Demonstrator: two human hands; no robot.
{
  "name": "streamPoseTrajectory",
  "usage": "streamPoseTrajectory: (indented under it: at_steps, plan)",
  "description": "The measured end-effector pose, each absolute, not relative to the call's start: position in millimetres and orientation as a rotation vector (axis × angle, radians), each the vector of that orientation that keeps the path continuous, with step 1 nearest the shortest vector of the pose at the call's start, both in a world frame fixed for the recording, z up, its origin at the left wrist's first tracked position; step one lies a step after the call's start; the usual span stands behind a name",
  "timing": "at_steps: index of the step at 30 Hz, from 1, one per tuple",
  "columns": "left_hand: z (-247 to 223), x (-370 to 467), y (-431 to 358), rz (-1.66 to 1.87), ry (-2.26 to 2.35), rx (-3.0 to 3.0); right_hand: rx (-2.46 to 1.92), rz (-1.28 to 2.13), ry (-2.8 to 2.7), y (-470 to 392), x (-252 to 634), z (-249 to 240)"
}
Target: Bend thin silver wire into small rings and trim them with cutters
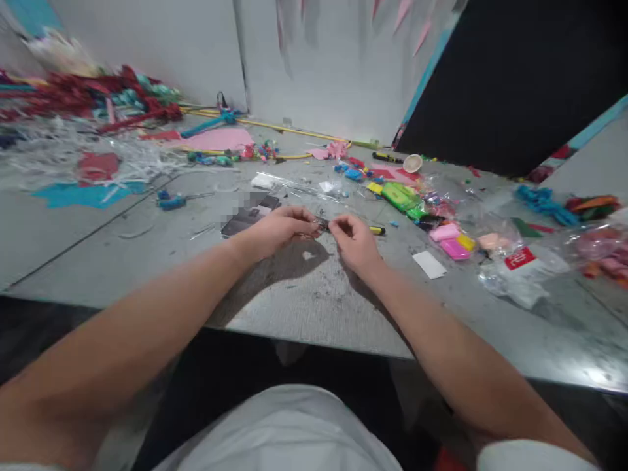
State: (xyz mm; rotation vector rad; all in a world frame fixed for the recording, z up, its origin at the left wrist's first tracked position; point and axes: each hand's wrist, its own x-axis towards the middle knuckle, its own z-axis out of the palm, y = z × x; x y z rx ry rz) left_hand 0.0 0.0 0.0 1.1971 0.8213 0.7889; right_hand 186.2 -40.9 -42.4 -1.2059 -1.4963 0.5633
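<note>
Over the middle of the grey table point(304, 294), my left hand point(289, 229) and my right hand point(354, 241) come close together, fingertips pinched. Between them is a small, dark, thin item point(322, 224), too small and blurred to name; both hands seem to hold it. A dark grey flat piece point(238, 222) lies beside my left hand. Just past my right hand, the end of a yellow and black tool point(377, 230) shows. A white paper piece point(429, 265) rests to the right.
Shredded white strips point(49, 154), dark red crepe paper point(73, 95) and blue paper point(88, 195) cover the left side. Green point(400, 195) and pink packs point(454, 247), plastic bags point(520, 275) and a small round cup point(413, 163) are on the right. A black panel point(510, 85) stands behind.
</note>
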Motion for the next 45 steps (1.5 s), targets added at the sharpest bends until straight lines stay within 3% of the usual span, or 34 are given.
streamPoseTrajectory:
  at_steps: [7,20,35,45]
  plan:
    - [-4.2,1.6,-1.5,0.774,0.806,1.242,-1.168,0.276,-1.723,-47.9,185.4,-33.9]
    - [-8.3,2.3,1.3,0.886,0.798,1.597,-1.132,0.168,-1.808,-50.2,186.6,-28.0]
    - [-13.5,-2.8,9.8,0.894,0.853,1.885,-1.174,0.903,-1.543,-43.4,185.5,-39.3]
    - [-12.3,-2.3,9.6,0.788,0.768,1.802,-1.178,0.435,-1.773,-49.1,188.3,-34.4]
